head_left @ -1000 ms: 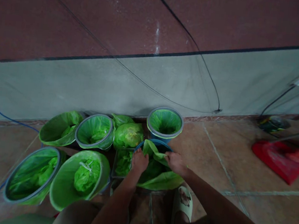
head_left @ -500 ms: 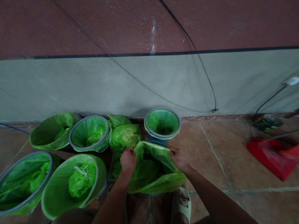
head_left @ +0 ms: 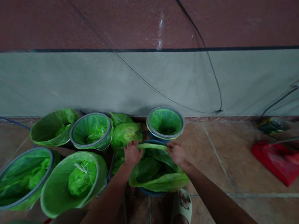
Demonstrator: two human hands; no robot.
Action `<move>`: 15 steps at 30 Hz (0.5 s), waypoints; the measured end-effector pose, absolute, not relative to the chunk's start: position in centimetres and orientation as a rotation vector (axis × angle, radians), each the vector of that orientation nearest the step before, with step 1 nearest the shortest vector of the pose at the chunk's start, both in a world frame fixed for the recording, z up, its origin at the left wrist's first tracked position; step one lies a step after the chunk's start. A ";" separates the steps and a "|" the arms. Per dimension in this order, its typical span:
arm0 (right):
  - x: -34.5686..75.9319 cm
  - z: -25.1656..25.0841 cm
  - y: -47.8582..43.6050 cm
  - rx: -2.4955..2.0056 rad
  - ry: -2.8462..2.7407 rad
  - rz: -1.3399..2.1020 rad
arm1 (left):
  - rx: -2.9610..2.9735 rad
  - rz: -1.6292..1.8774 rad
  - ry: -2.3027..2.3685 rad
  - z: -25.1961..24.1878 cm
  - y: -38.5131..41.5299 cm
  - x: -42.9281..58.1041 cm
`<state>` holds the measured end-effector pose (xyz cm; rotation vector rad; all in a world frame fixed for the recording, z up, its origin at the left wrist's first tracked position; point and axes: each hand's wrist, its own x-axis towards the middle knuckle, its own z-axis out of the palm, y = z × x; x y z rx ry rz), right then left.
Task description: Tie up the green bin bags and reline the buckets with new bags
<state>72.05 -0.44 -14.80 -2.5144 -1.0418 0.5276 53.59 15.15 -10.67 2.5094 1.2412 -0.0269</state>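
Note:
A green plastic bag (head_left: 156,171) lines a blue bin (head_left: 151,192) on the floor right in front of me. My left hand (head_left: 132,152) pinches the bag's far edge at the left of the bin's mouth. My right hand (head_left: 177,152) grips the same edge at the right, and the plastic is stretched taut between the two hands over the far rim. The near side of the bag is folded over the near rim. Most of the bin is hidden by the bag.
Several other bins lined with green bags (head_left: 91,131) stand to the left and behind, one holding a knotted bag (head_left: 80,177). A tied green bag (head_left: 126,133) lies among them. A red dustpan (head_left: 278,162) lies at the right. Cables run along the wall (head_left: 152,87). My sandal (head_left: 182,202) is beside the bin.
Both hands carried the bag's far edge away from me, to the bin's far rim, and pulled it taut. The bag, bunched and puffed up before, now sits lower in the bin.

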 end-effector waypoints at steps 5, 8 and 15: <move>72.8 -14.8 0.5 -2.525 -1.043 0.590 | 2.467 -0.142 1.204 -11.3 16.4 54.9; 72.9 -15.3 1.1 -2.525 -1.029 0.540 | 2.377 -0.123 1.237 -12.1 17.3 55.5; 73.4 -17.2 3.5 -2.561 -0.802 0.582 | 2.117 -0.032 1.300 -14.2 19.3 56.9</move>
